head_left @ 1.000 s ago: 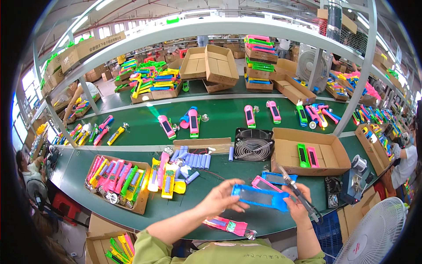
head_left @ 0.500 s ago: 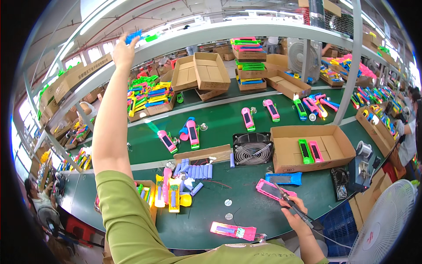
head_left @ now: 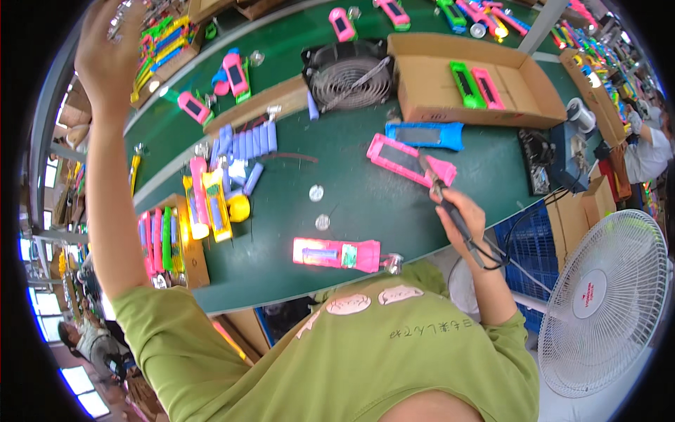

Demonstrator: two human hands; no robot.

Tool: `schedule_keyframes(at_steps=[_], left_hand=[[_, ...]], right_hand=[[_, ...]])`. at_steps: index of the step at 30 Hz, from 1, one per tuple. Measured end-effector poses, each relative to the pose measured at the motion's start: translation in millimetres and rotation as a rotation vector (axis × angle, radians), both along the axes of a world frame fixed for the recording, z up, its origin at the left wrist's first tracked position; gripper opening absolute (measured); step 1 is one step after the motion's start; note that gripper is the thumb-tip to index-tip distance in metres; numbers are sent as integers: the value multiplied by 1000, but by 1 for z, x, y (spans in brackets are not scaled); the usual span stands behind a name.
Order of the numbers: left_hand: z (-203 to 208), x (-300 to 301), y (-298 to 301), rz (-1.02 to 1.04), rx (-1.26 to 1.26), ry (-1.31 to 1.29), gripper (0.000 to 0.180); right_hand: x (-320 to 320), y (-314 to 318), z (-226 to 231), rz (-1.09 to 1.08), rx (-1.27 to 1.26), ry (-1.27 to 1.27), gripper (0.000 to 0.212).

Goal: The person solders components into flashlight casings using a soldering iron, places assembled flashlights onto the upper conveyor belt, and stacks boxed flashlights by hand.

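My left hand [head_left: 109,60] is raised at the upper left, arm stretched out; its fingers are blurred and partly cut off by the frame edge. Closed round the black handle of a soldering iron [head_left: 455,214] is my right hand [head_left: 467,218]. The iron's tip reaches over a pink plastic casing [head_left: 397,159] lying on the bench. Just behind that lies a blue casing [head_left: 425,135]. Nearer me is an opened pink casing [head_left: 337,254] with a purple battery cell and a green circuit board, a small lamp reflector [head_left: 392,264] at its end.
Purple cells [head_left: 253,141] and lit yellow casings [head_left: 216,211] lie left. A cardboard box [head_left: 520,81] with two casings stands behind, beside a black fan [head_left: 351,77]. Solder spool [head_left: 581,116] and white fan [head_left: 598,302] are right. Pink lights [head_left: 193,105] stand on the green belt.
The head view has tilted down and shifted. My left hand, earlier up at the shelf rail by a blue piece, is now at the upper left edge. My right hand keeps the iron over the pink casing.
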State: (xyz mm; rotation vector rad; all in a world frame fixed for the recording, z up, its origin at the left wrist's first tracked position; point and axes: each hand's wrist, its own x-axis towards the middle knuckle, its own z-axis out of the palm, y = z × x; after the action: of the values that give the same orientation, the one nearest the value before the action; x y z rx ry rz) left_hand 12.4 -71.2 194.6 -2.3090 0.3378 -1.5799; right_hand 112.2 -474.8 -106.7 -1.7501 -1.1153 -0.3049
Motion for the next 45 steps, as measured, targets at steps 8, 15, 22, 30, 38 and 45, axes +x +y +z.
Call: schedule_keyframes(at_steps=[8, 15, 22, 30, 38, 45], left_hand=[[-34, -112, -233, 17, -610, 1076, 24], [-163, -129, -207, -169, -1169, 45, 28], [-267, -92, -192, -203, -1864, 664, 31], [-266, -92, -192, -338, -1751, 589, 18], [-267, -94, -181, -268, -1725, 599, 18], [-261, -92, -186, -197, -1617, 645, 19]], right_hand=[[19, 19, -12, -131, -259, -281, 52], [20, 18, -12, -180, -184, 40, 43], [14, 23, -19, -168, -49, -186, 33], [39, -30, -12, -181, 8, -439, 24], [46, -73, -12, -350, -170, -467, 31], [72, 10, 36, 133, -324, -428, 39]])
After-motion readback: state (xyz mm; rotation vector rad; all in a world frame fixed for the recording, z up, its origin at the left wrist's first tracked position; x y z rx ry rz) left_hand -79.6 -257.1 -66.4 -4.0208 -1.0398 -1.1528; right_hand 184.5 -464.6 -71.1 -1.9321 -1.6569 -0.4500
